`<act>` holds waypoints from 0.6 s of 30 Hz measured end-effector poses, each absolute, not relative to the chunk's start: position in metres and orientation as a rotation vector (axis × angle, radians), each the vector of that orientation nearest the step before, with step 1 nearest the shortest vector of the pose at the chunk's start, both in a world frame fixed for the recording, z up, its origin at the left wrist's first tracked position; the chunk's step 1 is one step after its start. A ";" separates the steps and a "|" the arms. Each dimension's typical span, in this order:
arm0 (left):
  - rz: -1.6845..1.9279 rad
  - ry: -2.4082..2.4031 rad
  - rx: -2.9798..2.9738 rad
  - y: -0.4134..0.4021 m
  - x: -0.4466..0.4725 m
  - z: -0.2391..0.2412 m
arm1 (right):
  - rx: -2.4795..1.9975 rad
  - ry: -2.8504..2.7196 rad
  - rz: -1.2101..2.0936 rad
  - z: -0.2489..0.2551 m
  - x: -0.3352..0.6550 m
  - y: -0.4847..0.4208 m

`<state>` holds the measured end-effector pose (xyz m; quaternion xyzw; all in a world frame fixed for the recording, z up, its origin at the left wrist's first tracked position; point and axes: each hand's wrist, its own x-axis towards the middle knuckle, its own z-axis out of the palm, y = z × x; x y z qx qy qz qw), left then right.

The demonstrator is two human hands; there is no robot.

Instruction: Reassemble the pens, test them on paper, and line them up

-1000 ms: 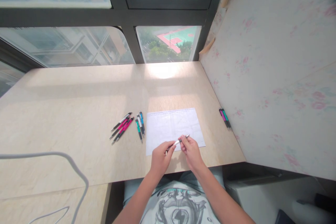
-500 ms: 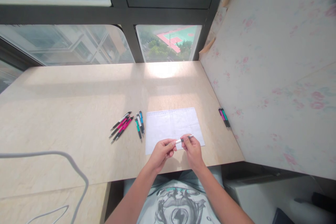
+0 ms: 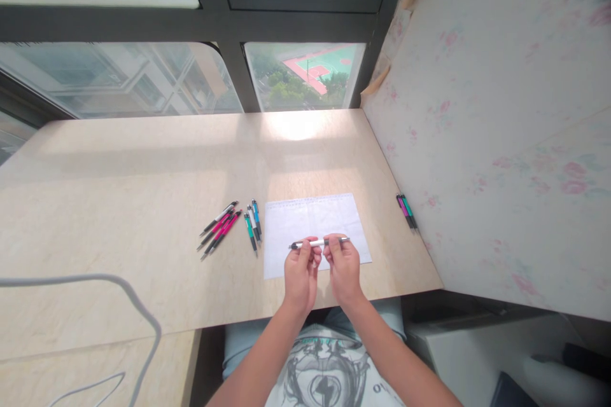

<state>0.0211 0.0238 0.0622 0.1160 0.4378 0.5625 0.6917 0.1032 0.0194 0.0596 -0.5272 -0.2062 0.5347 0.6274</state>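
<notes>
A white pen (image 3: 316, 243) with dark ends lies nearly level between my two hands, above the lower part of a white sheet of paper (image 3: 308, 216). My left hand (image 3: 301, 270) pinches its left part between thumb and fingers, with the dark clicker end sticking out to the left. My right hand (image 3: 342, 266) grips the dark grip section, and the silvery tip shows beyond the fingers on the right. Left of the paper lie a green pen (image 3: 251, 234), a white-and-black pen (image 3: 253, 221) and a blue pen (image 3: 256, 213).
Farther left is a bunch of pink and white pens (image 3: 223, 229). A purple pen (image 3: 405, 213) and a green pen (image 3: 409, 211) lie by the wallpapered wall (image 3: 501, 140). A grey cable (image 3: 95, 278) loops over the left of the wooden desk (image 3: 143, 203). Windows stand behind.
The pen has turned from slanted to nearly level and risen slightly, with more of its left end showing. My hands have drawn closer together, the left one turning more upright.
</notes>
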 end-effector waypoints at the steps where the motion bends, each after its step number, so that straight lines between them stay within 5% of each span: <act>1: 1.237 0.947 0.191 0.025 0.023 0.066 | -1.237 -0.553 1.176 0.060 0.105 0.020; 7: 1.099 0.880 0.153 0.031 0.018 0.075 | -1.232 -0.878 1.168 0.061 0.131 0.025; 12: 1.030 1.045 0.643 0.037 -0.005 0.075 | -1.137 -0.979 1.571 0.067 0.158 0.034; 18: 0.854 1.087 1.082 0.043 -0.031 0.081 | -1.181 -1.644 1.562 0.090 0.181 0.048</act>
